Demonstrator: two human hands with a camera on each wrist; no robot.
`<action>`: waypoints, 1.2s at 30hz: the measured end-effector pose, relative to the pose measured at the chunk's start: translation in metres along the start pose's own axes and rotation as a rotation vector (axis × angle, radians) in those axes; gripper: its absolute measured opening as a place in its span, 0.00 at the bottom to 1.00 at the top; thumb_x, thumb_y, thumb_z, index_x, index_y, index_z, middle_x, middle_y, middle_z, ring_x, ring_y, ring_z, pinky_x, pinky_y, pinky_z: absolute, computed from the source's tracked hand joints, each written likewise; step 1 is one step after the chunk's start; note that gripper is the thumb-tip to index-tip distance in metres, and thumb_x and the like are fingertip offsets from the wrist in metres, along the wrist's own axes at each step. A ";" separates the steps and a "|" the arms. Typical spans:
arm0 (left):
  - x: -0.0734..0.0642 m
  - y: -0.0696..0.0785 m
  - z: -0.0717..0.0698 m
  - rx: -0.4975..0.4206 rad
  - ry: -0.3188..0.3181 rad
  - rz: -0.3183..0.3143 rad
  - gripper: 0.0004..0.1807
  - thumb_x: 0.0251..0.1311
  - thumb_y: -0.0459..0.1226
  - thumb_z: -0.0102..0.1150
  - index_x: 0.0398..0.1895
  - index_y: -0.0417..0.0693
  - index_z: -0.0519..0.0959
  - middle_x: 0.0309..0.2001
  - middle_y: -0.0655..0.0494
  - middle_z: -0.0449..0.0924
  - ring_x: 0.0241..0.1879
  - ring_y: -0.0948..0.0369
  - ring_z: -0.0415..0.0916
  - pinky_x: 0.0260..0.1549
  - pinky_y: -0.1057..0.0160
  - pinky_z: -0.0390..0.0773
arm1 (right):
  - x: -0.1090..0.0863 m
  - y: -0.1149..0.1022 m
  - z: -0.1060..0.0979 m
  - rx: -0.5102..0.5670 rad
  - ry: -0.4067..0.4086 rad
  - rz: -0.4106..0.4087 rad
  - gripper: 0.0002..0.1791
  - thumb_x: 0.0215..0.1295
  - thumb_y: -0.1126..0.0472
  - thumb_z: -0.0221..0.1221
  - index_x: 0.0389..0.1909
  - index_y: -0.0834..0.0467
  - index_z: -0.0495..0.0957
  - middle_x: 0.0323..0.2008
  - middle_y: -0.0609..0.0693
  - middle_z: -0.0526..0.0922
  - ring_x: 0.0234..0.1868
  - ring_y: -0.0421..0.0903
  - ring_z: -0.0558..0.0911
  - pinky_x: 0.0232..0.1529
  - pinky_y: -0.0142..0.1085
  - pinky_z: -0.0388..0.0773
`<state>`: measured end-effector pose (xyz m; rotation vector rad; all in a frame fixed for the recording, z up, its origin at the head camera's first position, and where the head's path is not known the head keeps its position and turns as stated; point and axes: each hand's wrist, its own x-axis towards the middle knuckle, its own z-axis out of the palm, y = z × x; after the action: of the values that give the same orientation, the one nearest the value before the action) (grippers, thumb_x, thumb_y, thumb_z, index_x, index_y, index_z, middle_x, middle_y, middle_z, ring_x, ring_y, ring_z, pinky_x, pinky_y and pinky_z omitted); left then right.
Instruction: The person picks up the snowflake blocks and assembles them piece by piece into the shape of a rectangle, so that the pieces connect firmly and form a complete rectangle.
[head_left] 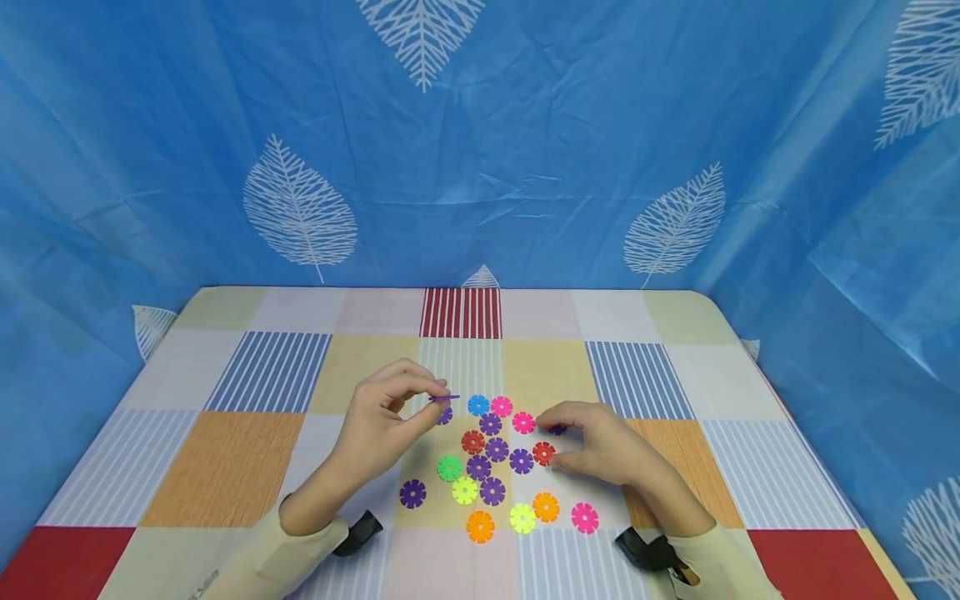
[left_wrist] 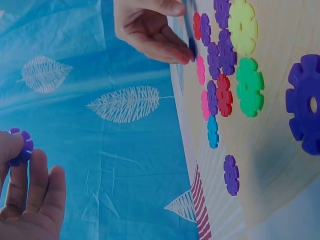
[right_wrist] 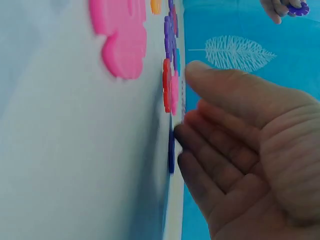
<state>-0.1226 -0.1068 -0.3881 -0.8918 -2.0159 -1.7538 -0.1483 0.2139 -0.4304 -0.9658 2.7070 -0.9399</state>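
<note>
1. In the head view, the left hand (head_left: 390, 417), just left of the middle, pinches a purple disc (head_left: 446, 397) between thumb and fingertips. The disc is edge-on and raised off the surface (head_left: 225, 467); a grip near its rim seems chosen to leave most of the notched edge uncovered.
2. The right hand (head_left: 603, 442), right of the pile, holds nothing. Its thumb stands well apart from the fingers, a gap that probably suits a flat piece.
3. A dark blue-purple disc (head_left: 557, 430) lies flat beneath those fingers; the right wrist view has the fingertips right beside it, but I cannot tell whether they touch.
4. The other notched discs lie flat in the lower middle of the frame, between and below the hands, presumably so that either hand reaches them easily. A red disc (head_left: 543, 453) is just beside the right thumb, and a green disc (head_left: 449, 468) sits left in the cluster.
5. Toward the bottom, an orange disc (head_left: 480, 527) and a pink disc (head_left: 585, 517) lie apart from their neighbours, likely just loosely scattered.
</note>
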 end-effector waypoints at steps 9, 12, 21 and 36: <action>0.003 -0.001 0.002 0.007 -0.021 0.013 0.11 0.54 0.21 0.64 0.37 0.43 0.84 0.38 0.52 0.79 0.40 0.55 0.78 0.40 0.61 0.83 | 0.000 0.006 0.004 -0.063 -0.049 -0.055 0.19 0.52 0.56 0.73 0.47 0.52 0.85 0.53 0.41 0.77 0.57 0.42 0.73 0.58 0.44 0.74; 0.004 -0.001 0.002 0.003 -0.027 0.006 0.11 0.54 0.21 0.64 0.36 0.41 0.84 0.38 0.52 0.79 0.39 0.55 0.79 0.39 0.62 0.83 | 0.001 0.008 0.005 -0.070 -0.036 -0.084 0.15 0.52 0.56 0.73 0.42 0.49 0.85 0.52 0.41 0.77 0.56 0.41 0.73 0.57 0.43 0.74; -0.001 -0.003 0.004 -0.012 -0.036 -0.010 0.11 0.54 0.20 0.64 0.36 0.42 0.84 0.37 0.52 0.79 0.39 0.55 0.79 0.42 0.60 0.82 | 0.002 0.003 0.011 -0.089 -0.050 -0.055 0.13 0.48 0.60 0.71 0.33 0.48 0.78 0.49 0.40 0.75 0.53 0.39 0.70 0.53 0.37 0.76; -0.003 -0.003 0.004 0.012 -0.037 -0.003 0.12 0.55 0.21 0.64 0.37 0.44 0.84 0.38 0.52 0.79 0.39 0.56 0.79 0.42 0.60 0.82 | 0.000 -0.010 0.009 -0.353 -0.073 -0.148 0.14 0.50 0.55 0.69 0.39 0.46 0.79 0.33 0.36 0.75 0.34 0.35 0.71 0.41 0.31 0.78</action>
<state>-0.1216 -0.1033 -0.3926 -0.9243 -2.0506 -1.7370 -0.1399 0.2036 -0.4316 -1.2482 2.8245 -0.4372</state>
